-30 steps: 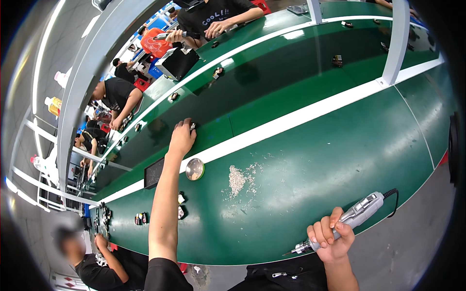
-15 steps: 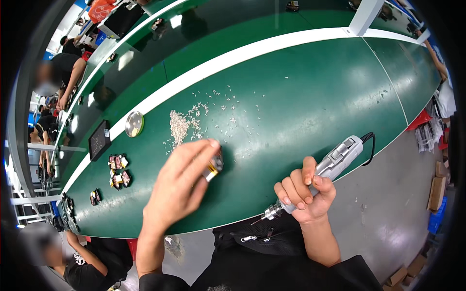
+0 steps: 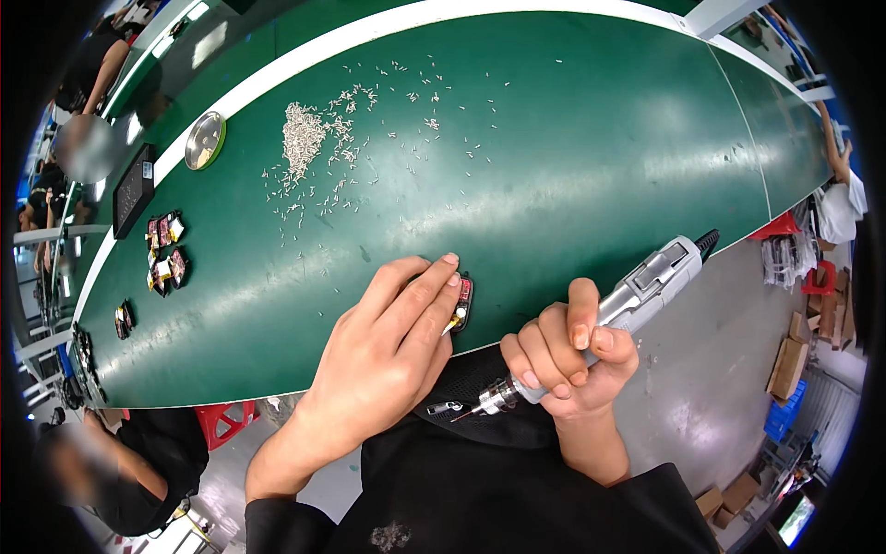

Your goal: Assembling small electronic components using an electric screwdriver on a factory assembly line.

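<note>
My left hand (image 3: pixel 383 355) is closed over a small black-cased electronic module (image 3: pixel 464 303), at the green table's front edge. The module shows a reddish board and a bit of yellow and white; the fingers cover much of it. In my right hand (image 3: pixel 577 360), over the table edge, is a grey electric screwdriver (image 3: pixel 651 282). My fingers wrap around its body. The thin bit points down to the left, and a black cord leaves the rear end. Beyond my left hand, a pile of small pale screws or pins (image 3: pixel 303 138) lies on the table, with many scattered around it.
Several similar modules (image 3: pixel 166 268) lie at the left of the green table (image 3: pixel 591 166). Farther back are a round metal dish (image 3: pixel 205 140) and a black tray (image 3: pixel 135 192). A white rail runs along the far edge. Other people sit at the left; cardboard boxes (image 3: pixel 787 369) stand at the right.
My left hand has brought the module right and nearer, down to the table's front edge. My right hand still grips the screwdriver. The view has shifted, so the table appears higher.
</note>
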